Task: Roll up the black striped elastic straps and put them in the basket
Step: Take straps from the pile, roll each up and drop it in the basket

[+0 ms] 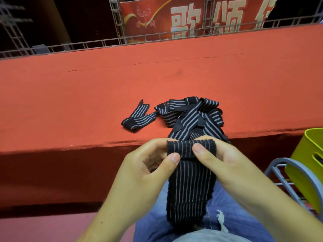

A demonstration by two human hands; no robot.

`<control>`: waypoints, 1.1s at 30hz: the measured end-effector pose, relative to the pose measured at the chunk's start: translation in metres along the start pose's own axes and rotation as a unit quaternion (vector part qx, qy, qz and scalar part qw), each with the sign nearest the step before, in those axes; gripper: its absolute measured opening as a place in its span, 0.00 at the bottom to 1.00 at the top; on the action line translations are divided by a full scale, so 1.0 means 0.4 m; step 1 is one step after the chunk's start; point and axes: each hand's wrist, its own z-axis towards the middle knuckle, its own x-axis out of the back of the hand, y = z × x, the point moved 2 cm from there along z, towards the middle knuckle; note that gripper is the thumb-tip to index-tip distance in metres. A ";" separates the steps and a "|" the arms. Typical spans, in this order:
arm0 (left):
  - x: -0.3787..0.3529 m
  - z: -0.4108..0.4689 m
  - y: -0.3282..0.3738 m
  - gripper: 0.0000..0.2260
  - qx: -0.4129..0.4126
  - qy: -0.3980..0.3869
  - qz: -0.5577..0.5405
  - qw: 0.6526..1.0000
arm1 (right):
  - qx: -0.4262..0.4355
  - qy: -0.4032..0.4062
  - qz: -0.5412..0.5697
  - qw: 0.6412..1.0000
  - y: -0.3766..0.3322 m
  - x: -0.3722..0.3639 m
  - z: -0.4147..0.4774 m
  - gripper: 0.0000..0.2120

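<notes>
A red felt-covered ledge [87,93] runs across the dim space in front of a seated person; just below its edge the black striped elastic strap [190,180] is held up in both hands, its top end turned over into the first fold of a roll [187,147], the rest hanging down over the jeans [236,224]. The left hand [145,165] and the right hand [232,165] each pinch that fold, thumbs in front and curled fingers behind. The strap looks light, soft and stretchy, so it will likely spring loose unless the roll is kept tight; the turned end, pinched at both edges, seems the place to hold. More straps lie in a tangled pile [190,114] on the ledge; their number cannot be told. The lime-green basket [307,165] sits at the right on a grey rack [286,173], cut off by the frame, its inside hidden; the strap's lower end is hard to make out.
</notes>
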 end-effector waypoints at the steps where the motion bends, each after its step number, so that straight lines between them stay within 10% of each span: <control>1: 0.000 0.000 0.002 0.09 -0.001 0.003 -0.004 1.000 | -0.011 -0.001 0.000 1.000 0.003 0.001 -0.001 0.22; 8: -0.002 0.001 0.019 0.11 -0.025 0.024 -0.017 0.999 | -0.077 -0.023 0.018 0.997 0.014 0.002 0.001 0.42; 20: -0.001 0.004 0.016 0.13 -0.009 0.051 -0.029 0.998 | -0.048 -0.039 0.165 0.984 -0.008 -0.001 -0.006 0.15; 33: -0.007 -0.003 0.008 0.20 0.009 -0.019 0.016 1.000 | -0.021 -0.036 0.093 0.995 -0.001 0.008 -0.007 0.15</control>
